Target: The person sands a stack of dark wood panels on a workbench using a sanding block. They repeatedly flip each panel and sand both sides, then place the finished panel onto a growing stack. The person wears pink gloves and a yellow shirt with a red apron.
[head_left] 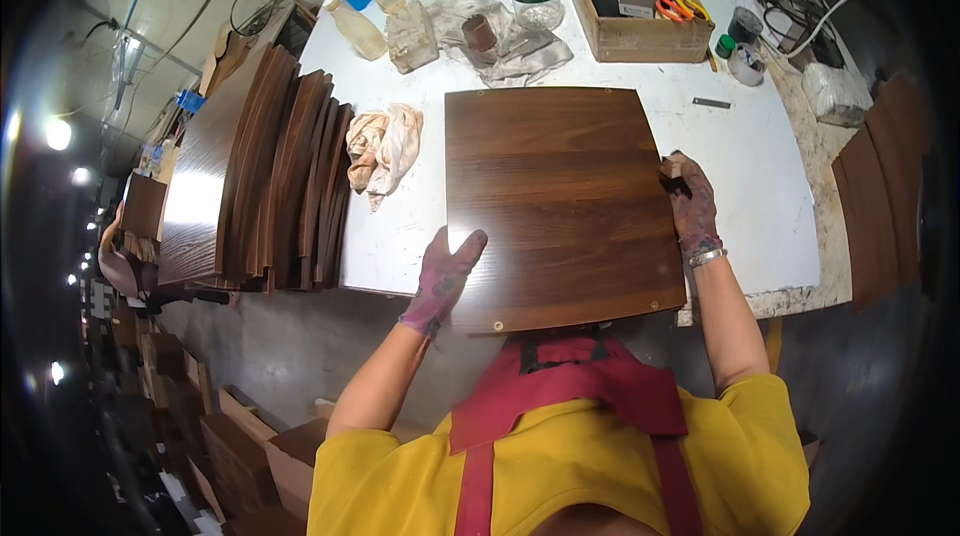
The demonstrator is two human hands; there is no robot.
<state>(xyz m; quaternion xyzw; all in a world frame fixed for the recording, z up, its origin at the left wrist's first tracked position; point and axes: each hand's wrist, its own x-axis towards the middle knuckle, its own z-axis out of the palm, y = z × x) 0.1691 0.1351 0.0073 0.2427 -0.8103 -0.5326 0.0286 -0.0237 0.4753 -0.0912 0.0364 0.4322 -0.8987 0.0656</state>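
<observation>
A dark brown wood-grain panel (560,206) lies flat in front of me, its near edge overhanging the white table. Small round holes show near its corners. My left hand (440,281), in a stained purple glove, grips the panel's left edge, thumb on top. At the right edge, my gloved right hand (692,204) is closed with curled fingers around something dark, too hidden to name. A crumpled pinkish rag (384,151) lies left of the panel.
Brown panels (285,166) stand in a row at the left; more panels (880,196) are at the far right. Behind are a cardboard box (640,36) with orange-handled scissors (677,8), a glass jar (537,4), bottles (355,31) and a small metal strip (711,102).
</observation>
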